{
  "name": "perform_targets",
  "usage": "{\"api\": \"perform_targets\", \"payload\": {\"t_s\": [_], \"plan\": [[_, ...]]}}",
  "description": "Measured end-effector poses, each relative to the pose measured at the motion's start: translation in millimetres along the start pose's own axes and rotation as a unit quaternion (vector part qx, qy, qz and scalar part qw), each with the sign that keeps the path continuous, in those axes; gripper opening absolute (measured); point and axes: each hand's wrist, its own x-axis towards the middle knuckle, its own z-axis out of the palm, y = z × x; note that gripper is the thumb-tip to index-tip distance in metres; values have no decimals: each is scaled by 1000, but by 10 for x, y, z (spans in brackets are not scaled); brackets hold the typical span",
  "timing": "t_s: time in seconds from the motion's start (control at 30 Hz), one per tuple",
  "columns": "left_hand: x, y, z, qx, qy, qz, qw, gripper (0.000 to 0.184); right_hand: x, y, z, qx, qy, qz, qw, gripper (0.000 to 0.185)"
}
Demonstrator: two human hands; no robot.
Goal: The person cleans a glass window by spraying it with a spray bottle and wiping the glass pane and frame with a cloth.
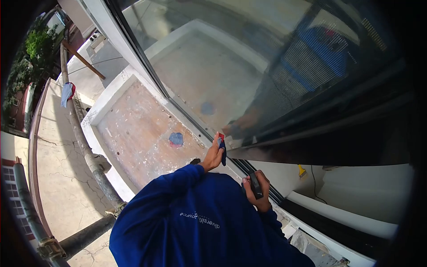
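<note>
My left hand (212, 156) presses a red and blue cloth (223, 149) near the lower edge of the large window pane (213, 66). The fingers are held together over the cloth, and the hand's reflection shows in the glass. Closer to my body, my right hand (262, 193) is closed around a small black rectangular object (255, 185), whose exact kind I cannot make out. It is beside the dark sliding-window tracks (242, 167). My blue long-sleeved shirt (191, 213) fills the lower middle of the view.
A second blue and red rag (176, 139) lies on the debris-strewn ledge (133, 120) beyond the frame. Scaffold pipes (84, 133) run along the left, with another rag (67, 92) hung on one. Inside, a yellow-handled tool (302, 171) and a black cable (315, 187) show at right.
</note>
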Motion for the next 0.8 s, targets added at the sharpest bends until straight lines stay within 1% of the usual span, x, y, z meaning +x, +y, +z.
{"api": "perform_targets", "payload": {"t_s": [0.03,0.07,0.1,0.17,0.2,0.23,0.3,0.4,0.47,0.53,0.57,0.63,0.67,0.73,0.8], "plan": [[101,18,28,-145,97,-93,980,22,27,-11,15,6,4,3,1000,17],[291,339,11,-321,145,-187,917,19,15,-35,26,11,3,9,1000,17],[478,676,-77,-485,189,-267,811,17,36,-56,47,17,-1,11,1000,17],[670,1285,-403,-557,221,-174,782,13,95,-168,82,35,-21,18,999,16],[689,1587,-627,-526,252,-110,805,16,133,-213,116,45,-33,19,998,15],[753,1810,-848,-490,280,-44,824,19,178,-229,171,40,-21,-24,999,15],[994,1995,-1166,-431,314,71,843,21,299,-321,236,50,-29,-52,997,15],[1121,2279,-1426,-329,344,175,862,21,444,-442,364,45,-33,-79,995,17],[1410,1840,-1661,-282,383,78,876,27,609,-652,435,26,-48,-84,995,18],[1311,1691,-1898,-271,342,-73,897,32,820,-771,606,17,-53,-97,994,21],[1330,1460,-2007,-231,318,-102,914,30,939,-831,714,13,-53,-102,993,22],[1457,923,-2178,-149,260,-157,941,27,1190,-1003,961,-11,-54,-71,996,24],[1448,848,-2214,-184,252,-164,936,26,1331,-1077,1100,-25,-53,-54,997,25],[1432,728,-2335,-252,236,-176,922,23,1647,-1198,1438,3,-32,-64,997,29],[1487,690,-2536,-302,259,-176,901,22,1964,-1341,1798,18,-4,-83,996,30]]}}
